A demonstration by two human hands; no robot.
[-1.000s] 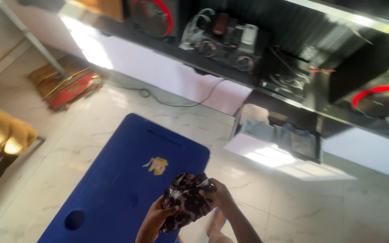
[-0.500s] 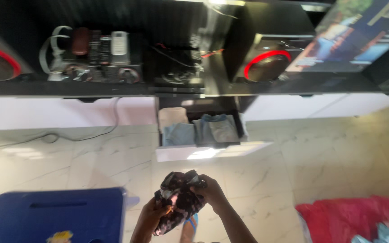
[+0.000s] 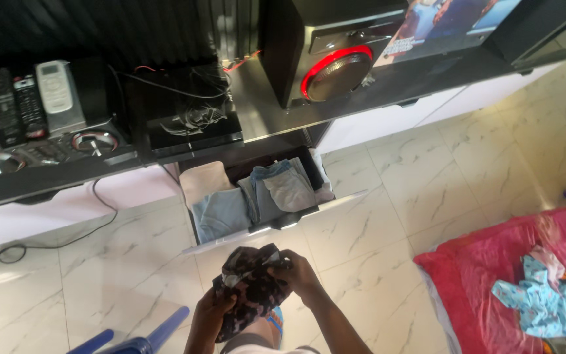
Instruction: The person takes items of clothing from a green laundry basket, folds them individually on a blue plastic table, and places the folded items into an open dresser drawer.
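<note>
Both hands (image 3: 257, 295) grip dark garment (image 3: 250, 288) — drawer (image 3: 257, 229) holds folded clothes (image 3: 257, 193).

The one head-worn camera looked steeply down and forward, close over both hands, facing the open drawer (image 3: 257, 196) and the black media shelf (image 3: 283, 124) beyond.

The blue chair (image 3: 140, 337) is cut off by the bottom edge.

Bright daylight, floor (image 3: 466, 164) glare, dim shelf (image 3: 185, 39), slight blur.
</note>
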